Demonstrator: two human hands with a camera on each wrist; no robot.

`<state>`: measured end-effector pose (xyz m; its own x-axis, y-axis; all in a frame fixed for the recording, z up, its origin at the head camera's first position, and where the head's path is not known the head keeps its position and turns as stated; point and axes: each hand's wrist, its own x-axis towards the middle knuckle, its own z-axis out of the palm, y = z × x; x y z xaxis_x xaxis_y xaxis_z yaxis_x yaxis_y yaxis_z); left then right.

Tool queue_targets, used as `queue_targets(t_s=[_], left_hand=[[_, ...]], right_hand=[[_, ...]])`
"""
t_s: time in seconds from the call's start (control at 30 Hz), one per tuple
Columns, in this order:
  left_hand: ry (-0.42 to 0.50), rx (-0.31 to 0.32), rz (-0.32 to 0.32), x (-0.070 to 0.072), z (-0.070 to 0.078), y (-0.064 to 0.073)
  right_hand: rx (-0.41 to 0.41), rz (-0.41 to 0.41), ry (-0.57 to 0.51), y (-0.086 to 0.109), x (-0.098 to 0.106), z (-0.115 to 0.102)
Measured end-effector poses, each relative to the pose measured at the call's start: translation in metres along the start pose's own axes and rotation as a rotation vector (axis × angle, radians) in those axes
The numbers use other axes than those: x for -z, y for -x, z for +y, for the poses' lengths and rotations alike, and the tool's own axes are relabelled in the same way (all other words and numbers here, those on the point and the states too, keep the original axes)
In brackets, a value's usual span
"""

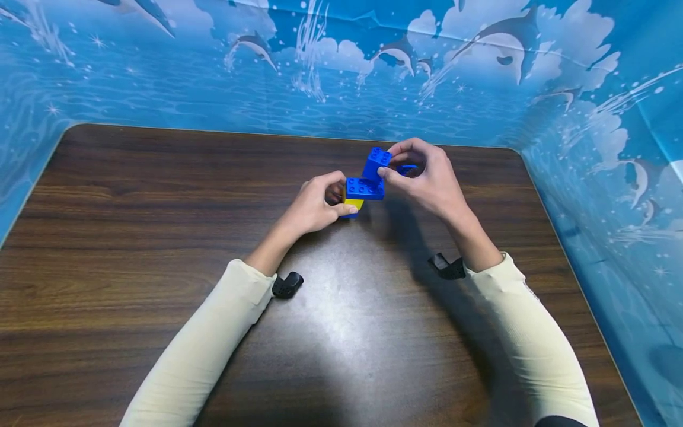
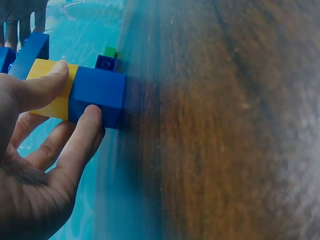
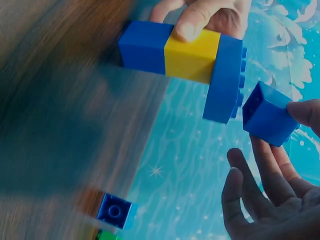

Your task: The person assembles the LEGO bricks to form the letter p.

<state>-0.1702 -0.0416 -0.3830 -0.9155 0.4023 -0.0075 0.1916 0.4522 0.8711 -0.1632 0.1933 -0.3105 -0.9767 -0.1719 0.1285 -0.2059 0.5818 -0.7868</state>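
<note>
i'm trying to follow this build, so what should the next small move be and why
Probably the right hand should press the held blue brick onto the studs of the long blue brick: its hollow side faces them across a small gap, and the left hand grips the yellow brick beneath, which should help steady things.

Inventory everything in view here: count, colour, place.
Stacked blocks: 3, blue-yellow-blue, in the left hand
Held block: 1, blue, in the right hand
Loose block: 1, blue, on the table near the right hand
Small piece: 1, green, beside the loose block
Table: 1, brown, under the hands
Backdrop: count unclear, blue and white, around the table
Sleeves: 2, cream, lower head view
Wrist cameras: 2, black, at sleeve ends
Unidentified item: 1, black, by a sleeve
Hands: 2, bare, gripping blocks
</note>
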Motion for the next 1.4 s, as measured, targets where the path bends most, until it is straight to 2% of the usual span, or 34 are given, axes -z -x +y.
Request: queue_targets(t_s=[0.37,0.57,0.73,1.13,1.4], left_hand=[[0.009,0.002,-0.020,0.000,0.000,-0.001],[0.007,0.003,-0.026,0.000,-0.001,-0.003],[0.010,0.008,-0.034,0.000,-0.001,-0.003],[0.002,0.010,-0.012,0.000,-0.003,-0.001],[-0.003,0.014,-0.016,-0.001,-0.004,-0.001]], right_hand=[[0.088,-0.107,-0.003,0.003,-0.008,-0.003],[0.101,-0.163,-0.049,0.002,-0.008,0.003],[0.115,-0.194,-0.040,-0.001,-0.005,0.010],[0.230,-0.173,0.013,-0.009,-0.013,0.016],[0.228,-0.162,0.033,-0.008,-0.018,0.019]])
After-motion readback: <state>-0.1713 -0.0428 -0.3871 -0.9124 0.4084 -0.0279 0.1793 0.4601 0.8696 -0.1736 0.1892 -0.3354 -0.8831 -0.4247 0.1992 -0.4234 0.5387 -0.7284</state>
